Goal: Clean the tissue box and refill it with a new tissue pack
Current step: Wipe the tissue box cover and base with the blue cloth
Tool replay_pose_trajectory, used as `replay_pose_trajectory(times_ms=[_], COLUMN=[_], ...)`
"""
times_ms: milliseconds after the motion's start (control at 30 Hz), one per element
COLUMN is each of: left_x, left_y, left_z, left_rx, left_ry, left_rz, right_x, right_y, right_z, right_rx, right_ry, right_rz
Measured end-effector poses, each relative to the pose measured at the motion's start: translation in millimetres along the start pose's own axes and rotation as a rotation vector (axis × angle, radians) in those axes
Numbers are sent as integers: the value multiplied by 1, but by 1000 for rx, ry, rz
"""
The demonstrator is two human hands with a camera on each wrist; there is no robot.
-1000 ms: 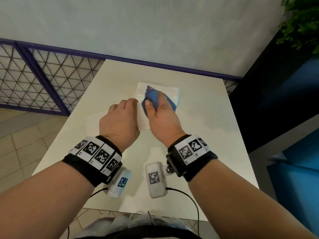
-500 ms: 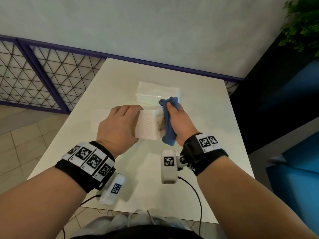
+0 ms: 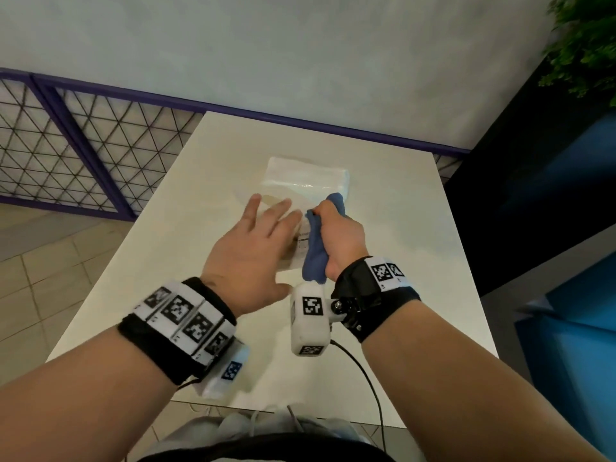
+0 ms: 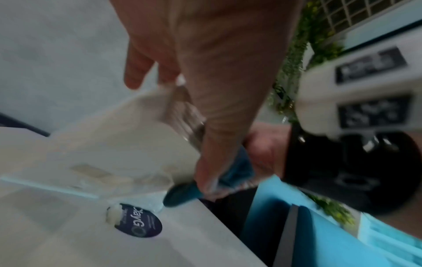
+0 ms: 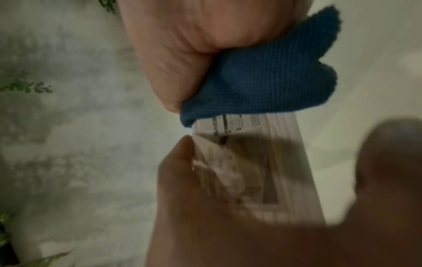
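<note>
Black wristbands (image 3: 186, 331) with white square-code tags, white cabled wrist cameras (image 3: 310, 320) (also code-tagged).

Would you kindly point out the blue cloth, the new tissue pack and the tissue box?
blue cloth (image 5: 262, 86): right wrist view, ribbed middle.
tissue pack (image 3: 306, 176): head view, top face.
tissue box (image 5: 294, 162): right wrist view, ribbed side.
</note>
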State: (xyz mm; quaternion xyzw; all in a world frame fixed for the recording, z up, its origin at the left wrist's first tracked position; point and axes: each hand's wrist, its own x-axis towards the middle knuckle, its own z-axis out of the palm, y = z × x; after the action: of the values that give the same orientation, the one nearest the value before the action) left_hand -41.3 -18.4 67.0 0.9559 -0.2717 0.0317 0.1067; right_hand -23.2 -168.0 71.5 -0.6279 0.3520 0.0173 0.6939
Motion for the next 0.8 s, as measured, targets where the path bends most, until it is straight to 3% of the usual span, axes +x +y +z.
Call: replay_pose_trajectory(times_ms=[133,233,300,433,567,667,800], left_x=[4,5,6,6,6,9,10], left_y=[-2,-7,-16,-55,-77,-67,-55], left_z=[10,7,3,-2,-2,1,14], left_rx=[71,50,-64,-391,-464,-540,-741], left_ry=[170,219,226,306,214,168,187], left_rz=[-73,-113,-190,-277,-339,-346,-291], right_x=[-13,-23,-25,-21,-23,-38,-51], right_y=[1,-4,-14,-36,-58,-54,-11], right_z=[14,17,11,-14,-29,0,35], right_rx=[-53,-131,-149,-7,20,-203,-940], right_ry=[-50,-100,-111,3,-29,-126,-262], right_rz=[-101,-162,-169,-249,-366,-502,-836])
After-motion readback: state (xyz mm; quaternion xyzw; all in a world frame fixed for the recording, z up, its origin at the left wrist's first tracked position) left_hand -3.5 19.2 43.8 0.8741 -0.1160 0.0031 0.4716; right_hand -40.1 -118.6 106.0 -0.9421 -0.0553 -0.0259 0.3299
